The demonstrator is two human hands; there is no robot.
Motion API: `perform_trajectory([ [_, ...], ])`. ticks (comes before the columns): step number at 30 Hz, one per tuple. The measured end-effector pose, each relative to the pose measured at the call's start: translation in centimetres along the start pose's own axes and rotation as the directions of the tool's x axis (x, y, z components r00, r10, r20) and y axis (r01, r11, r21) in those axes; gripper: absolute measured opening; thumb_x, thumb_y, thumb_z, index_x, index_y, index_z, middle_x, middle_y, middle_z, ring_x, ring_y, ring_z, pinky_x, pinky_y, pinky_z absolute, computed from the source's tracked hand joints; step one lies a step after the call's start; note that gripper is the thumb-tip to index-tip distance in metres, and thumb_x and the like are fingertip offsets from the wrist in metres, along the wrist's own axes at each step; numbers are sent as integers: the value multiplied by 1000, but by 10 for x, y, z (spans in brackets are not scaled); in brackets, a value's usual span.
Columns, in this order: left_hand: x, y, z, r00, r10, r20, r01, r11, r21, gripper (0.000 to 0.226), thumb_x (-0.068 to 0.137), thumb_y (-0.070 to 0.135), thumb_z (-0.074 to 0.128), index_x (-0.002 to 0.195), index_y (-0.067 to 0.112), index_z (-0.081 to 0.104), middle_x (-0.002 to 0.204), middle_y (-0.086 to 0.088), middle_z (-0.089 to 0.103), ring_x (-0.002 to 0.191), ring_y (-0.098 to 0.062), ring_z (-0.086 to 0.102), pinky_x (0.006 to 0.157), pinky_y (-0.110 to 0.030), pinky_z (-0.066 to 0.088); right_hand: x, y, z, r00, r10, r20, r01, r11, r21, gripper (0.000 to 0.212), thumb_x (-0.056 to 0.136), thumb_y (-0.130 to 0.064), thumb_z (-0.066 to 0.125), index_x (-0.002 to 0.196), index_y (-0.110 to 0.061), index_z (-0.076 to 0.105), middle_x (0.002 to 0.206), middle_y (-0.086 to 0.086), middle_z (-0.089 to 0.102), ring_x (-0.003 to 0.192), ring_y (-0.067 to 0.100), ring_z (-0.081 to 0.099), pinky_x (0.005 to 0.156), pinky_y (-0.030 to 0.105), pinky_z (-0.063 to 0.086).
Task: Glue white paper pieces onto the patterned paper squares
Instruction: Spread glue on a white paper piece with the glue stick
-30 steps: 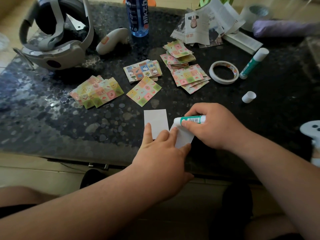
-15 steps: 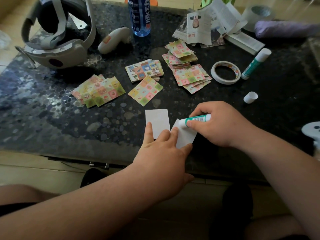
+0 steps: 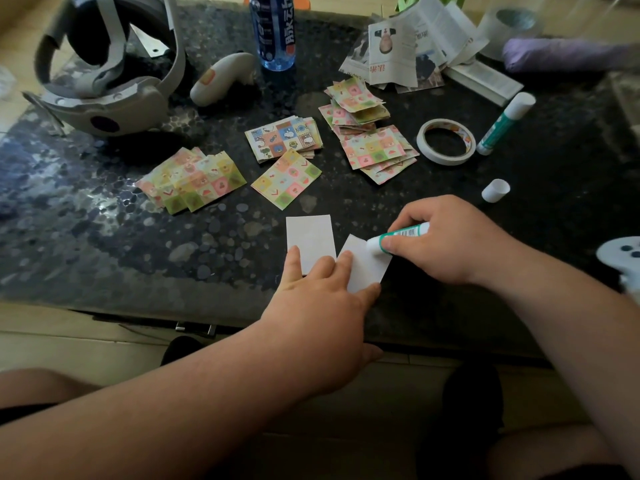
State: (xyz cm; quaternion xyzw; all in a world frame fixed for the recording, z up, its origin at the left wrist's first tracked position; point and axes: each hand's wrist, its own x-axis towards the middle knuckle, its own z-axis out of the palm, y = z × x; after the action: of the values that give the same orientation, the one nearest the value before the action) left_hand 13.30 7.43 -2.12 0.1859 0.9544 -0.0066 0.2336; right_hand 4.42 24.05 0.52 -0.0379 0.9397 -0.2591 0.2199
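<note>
Over on the left, the stacks of patterned paper squares (image 3: 190, 180) are being left untouched, with a single patterned square (image 3: 285, 178) lying apart just above the work. Near the front edge of the table (image 3: 104, 237), two white pieces are being pinned flat by the left hand (image 3: 322, 306). Its fingers are straight and spread, the outer one on the left white piece (image 3: 310, 237) and the others on the right white piece (image 3: 367, 271). The glue stick (image 3: 401, 234) is being dragged rightward along that piece's top edge, further along than a second ago. It is being gripped by the right hand (image 3: 450, 247), fingers curled round the barrel. So glue is being laid down, and nothing is being stuck to a pattern yet. Further right, the cap (image 3: 496, 190) is being left off.
</note>
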Motion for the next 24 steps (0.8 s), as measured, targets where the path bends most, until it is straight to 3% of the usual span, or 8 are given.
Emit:
perform_trajectory([
  [6, -1, 0, 1, 1000, -2, -6, 2, 1000, 0, 82, 92, 75, 42, 158, 43, 6, 169, -9, -6, 153, -29, 4, 119, -67, -8, -2, 1, -12, 999, 36, 34, -33, 996, -83, 9, 85, -34, 79, 80, -29, 73, 90, -4, 69, 84, 15, 66, 76, 40, 60],
  [13, -1, 0, 1, 1000, 3, -7, -3, 1000, -2, 82, 92, 75, 41, 158, 43, 6, 169, -9, -6, 153, -29, 3, 120, -66, -6, -2, 0, -4, 1000, 19, 10, -19, 999, -43, 13, 85, -40, 79, 81, -30, 72, 89, -6, 67, 83, 11, 63, 63, 30, 47],
  [20, -1, 0, 1, 1000, 4, -12, -4, 1000, -9, 82, 92, 75, 42, 158, 42, 6, 169, -10, -5, 153, -30, 4, 121, -65, -5, -3, 2, -13, 998, 41, 51, -36, 994, -105, 11, 81, -34, 82, 78, -27, 75, 87, -5, 71, 82, 13, 67, 74, 37, 59],
  [22, -2, 0, 1, 1000, 11, -24, -12, 1000, -12, 81, 92, 75, 42, 158, 42, 8, 168, -10, -4, 152, -30, 5, 121, -65, -4, -4, 7, -16, 999, 4, 54, -5, 1000, 18, 9, 80, -32, 84, 79, -26, 77, 81, -5, 72, 75, 9, 66, 67, 33, 56],
  [24, -2, -1, 1, 999, 20, -44, -20, 1000, -19, 79, 93, 74, 42, 158, 41, 12, 168, -11, -1, 152, -31, 7, 121, -63, -2, -5, 15, -22, 999, -46, -17, 49, 933, 356, 5, 83, -23, 81, 82, -19, 78, 67, -6, 68, 60, 7, 57, 61, 31, 50],
])
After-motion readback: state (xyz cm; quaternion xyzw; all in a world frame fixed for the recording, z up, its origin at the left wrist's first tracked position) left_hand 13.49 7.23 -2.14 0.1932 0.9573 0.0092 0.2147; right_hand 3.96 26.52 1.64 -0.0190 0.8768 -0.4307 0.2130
